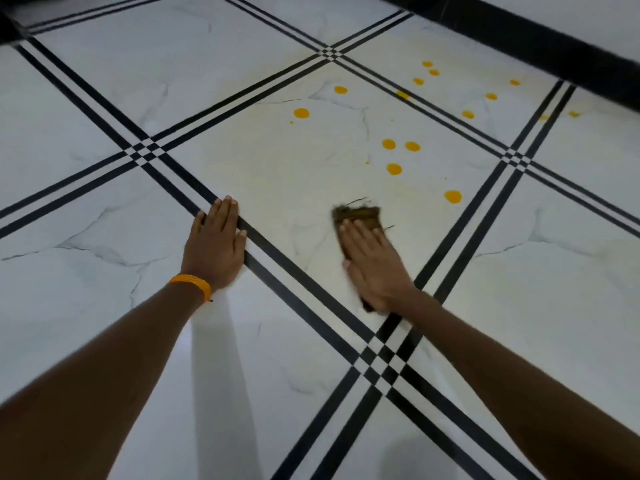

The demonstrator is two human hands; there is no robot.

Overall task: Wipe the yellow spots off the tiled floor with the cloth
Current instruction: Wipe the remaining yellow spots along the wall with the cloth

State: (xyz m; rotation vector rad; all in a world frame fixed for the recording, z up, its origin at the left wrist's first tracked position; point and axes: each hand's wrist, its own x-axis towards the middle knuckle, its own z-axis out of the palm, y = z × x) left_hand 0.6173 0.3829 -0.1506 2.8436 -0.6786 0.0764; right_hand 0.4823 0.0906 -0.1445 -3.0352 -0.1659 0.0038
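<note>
A folded brown cloth (356, 214) lies on the white tiled floor (277, 174), and my right hand (372, 261) presses flat on top of it, slightly blurred. Several yellow spots (394, 169) dot the tile beyond the cloth, the nearest (452, 196) up and to the right of it. More yellow spots (427, 72) lie on the far tile near the wall. My left hand (216, 242) rests flat on the floor, palm down, across a black tile line, holding nothing. An orange band (192, 284) circles that wrist.
Black double stripes (311, 271) cross the floor in a grid. A dark skirting band (519, 32) runs along the wall at the top right. A faint yellowish smear tints the tile around the cloth.
</note>
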